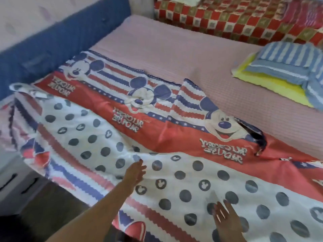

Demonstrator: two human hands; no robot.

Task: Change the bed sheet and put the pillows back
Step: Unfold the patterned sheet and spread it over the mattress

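A cartoon-mouse bed sheet [157,142] in red, white and blue with grey dots lies rumpled across the near half of the pink mattress [183,55]. Its far edge is uneven and one corner is folded back near the middle. My left hand [135,173] reaches forward with straight fingers over the dotted part of the sheet. Flat on the sheet near the bottom edge lies my right hand [225,217], fingers spread. A blue-and-white striped pillow [286,67] lies on a yellow one [272,84] at the right side of the mattress.
A blue padded headboard [57,44] runs along the left. A red, white and green checked blanket [244,16] lies beyond the mattress at the back. White drawers [15,180] with dark handles stand low on the left, beside dark floor [52,206].
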